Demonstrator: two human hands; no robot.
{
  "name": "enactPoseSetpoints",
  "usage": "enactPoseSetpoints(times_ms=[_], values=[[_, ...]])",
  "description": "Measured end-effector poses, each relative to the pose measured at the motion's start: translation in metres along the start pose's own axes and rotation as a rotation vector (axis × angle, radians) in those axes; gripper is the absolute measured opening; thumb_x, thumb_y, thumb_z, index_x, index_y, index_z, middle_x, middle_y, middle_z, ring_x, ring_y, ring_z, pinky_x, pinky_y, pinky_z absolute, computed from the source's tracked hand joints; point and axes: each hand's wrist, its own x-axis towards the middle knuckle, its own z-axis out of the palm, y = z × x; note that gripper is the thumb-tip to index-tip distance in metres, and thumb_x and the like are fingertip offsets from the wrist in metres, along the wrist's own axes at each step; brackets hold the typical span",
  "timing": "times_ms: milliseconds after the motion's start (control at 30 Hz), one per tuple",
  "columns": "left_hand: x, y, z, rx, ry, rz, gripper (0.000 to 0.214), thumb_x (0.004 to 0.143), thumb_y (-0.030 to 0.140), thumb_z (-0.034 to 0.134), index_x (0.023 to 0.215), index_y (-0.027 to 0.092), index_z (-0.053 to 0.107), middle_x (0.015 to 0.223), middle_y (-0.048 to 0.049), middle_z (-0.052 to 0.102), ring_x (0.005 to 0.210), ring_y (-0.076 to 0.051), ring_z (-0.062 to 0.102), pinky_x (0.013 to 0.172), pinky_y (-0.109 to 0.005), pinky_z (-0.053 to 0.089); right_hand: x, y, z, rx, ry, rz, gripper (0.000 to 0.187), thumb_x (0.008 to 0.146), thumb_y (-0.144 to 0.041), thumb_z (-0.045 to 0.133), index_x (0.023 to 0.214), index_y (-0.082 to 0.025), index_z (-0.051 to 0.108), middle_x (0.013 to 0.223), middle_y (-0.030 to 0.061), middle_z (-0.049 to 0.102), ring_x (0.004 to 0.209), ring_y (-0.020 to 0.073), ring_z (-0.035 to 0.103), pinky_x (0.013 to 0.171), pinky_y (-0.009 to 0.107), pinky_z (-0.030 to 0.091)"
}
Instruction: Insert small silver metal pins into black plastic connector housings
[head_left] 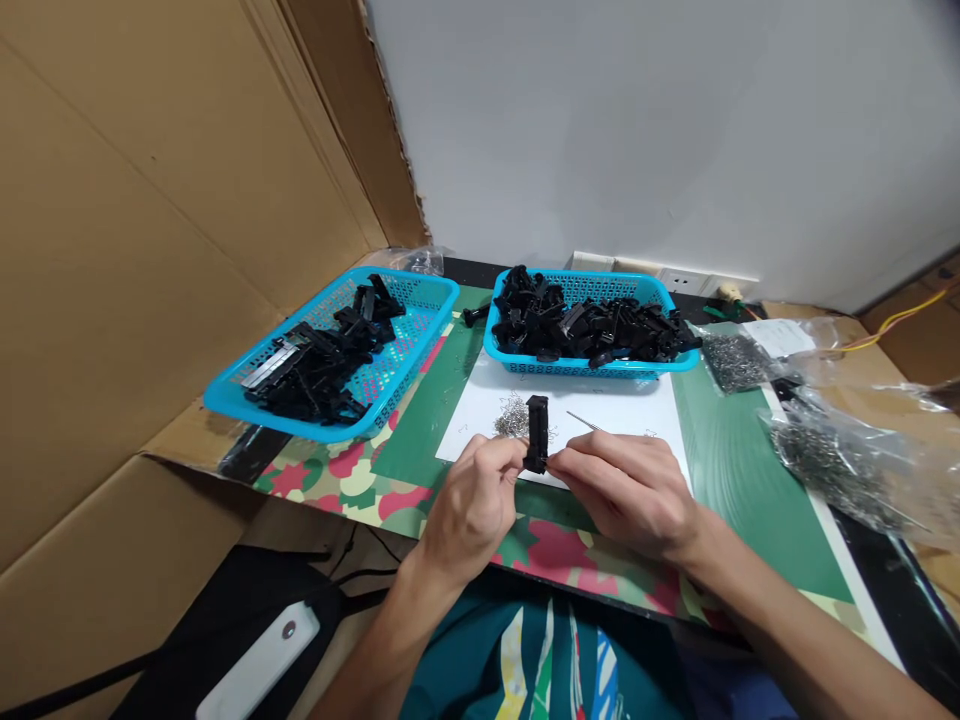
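My left hand (474,500) pinches the lower end of a small black plastic part (537,432), which stands upright above a white sheet (637,415). My right hand (626,487) is closed, its fingertips pressed against the same part from the right. What its fingers hold besides is too small to make out. A little heap of thin metal springs (512,417) lies on the sheet just behind the part. A thin metal pin (583,421) lies to the right of the heap.
Two blue baskets of black plastic parts stand behind: one at the left (420,345), one in the middle (581,368). Clear bags of metal pieces (832,455) lie at the right on a green mat (724,470). Cardboard walls (150,250) close in the left side.
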Motion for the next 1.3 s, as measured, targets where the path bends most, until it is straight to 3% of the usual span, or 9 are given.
enactPoseSetpoints(times_ms=[267, 467, 733, 1133, 1300], values=[[0.004, 0.003, -0.003, 0.061, -0.041, 0.060, 0.034, 0.092, -0.010, 0.046, 0.109, 0.019, 0.046, 0.083, 0.0013, 0.054, 0.068, -0.013, 0.049, 0.063, -0.024, 0.048, -0.004, 0.006, 0.000, 0.115, -0.065, 0.046, 0.027, 0.100, -0.001, 0.049, 0.106, -0.015, 0.072, 0.086, 0.0066, 0.072, 0.067, 0.0147, 0.063, 0.058, 0.028, 0.044], [0.002, 0.003, -0.003, 0.009, -0.071, 0.037, 0.033, 0.092, -0.010, 0.044, 0.107, 0.020, 0.044, 0.082, 0.0017, 0.051, 0.068, -0.013, 0.048, 0.062, -0.023, 0.048, -0.001, 0.006, -0.002, 0.287, -0.086, 0.145, 0.016, 0.100, -0.006, 0.061, 0.103, -0.016, 0.073, 0.086, 0.0051, 0.072, 0.072, 0.0145, 0.066, 0.061, 0.025, 0.048], [0.004, 0.005, -0.004, 0.048, -0.044, 0.057, 0.034, 0.091, -0.011, 0.043, 0.108, 0.019, 0.047, 0.078, 0.0028, 0.049, 0.065, -0.013, 0.045, 0.058, -0.024, 0.044, -0.003, 0.005, -0.003, 0.104, -0.063, 0.084, 0.014, 0.104, -0.012, 0.060, 0.102, -0.016, 0.073, 0.085, 0.0053, 0.073, 0.065, 0.0132, 0.064, 0.058, 0.026, 0.045], [0.002, 0.006, -0.003, 0.029, -0.037, 0.039, 0.032, 0.094, -0.009, 0.041, 0.106, 0.020, 0.046, 0.080, 0.0019, 0.057, 0.066, -0.014, 0.051, 0.063, -0.025, 0.050, 0.004, -0.004, -0.002, 0.344, -0.036, 0.212, 0.016, 0.102, -0.009, 0.060, 0.103, -0.019, 0.072, 0.085, 0.0040, 0.073, 0.073, 0.0142, 0.069, 0.062, 0.025, 0.053], [0.002, 0.006, -0.003, 0.054, -0.024, 0.036, 0.031, 0.094, -0.008, 0.042, 0.105, 0.020, 0.047, 0.080, 0.0011, 0.059, 0.066, -0.014, 0.052, 0.064, -0.025, 0.050, -0.002, 0.001, -0.004, 0.195, -0.071, 0.139, 0.013, 0.101, -0.010, 0.064, 0.107, -0.020, 0.071, 0.088, 0.0048, 0.076, 0.072, 0.0145, 0.070, 0.061, 0.025, 0.052]])
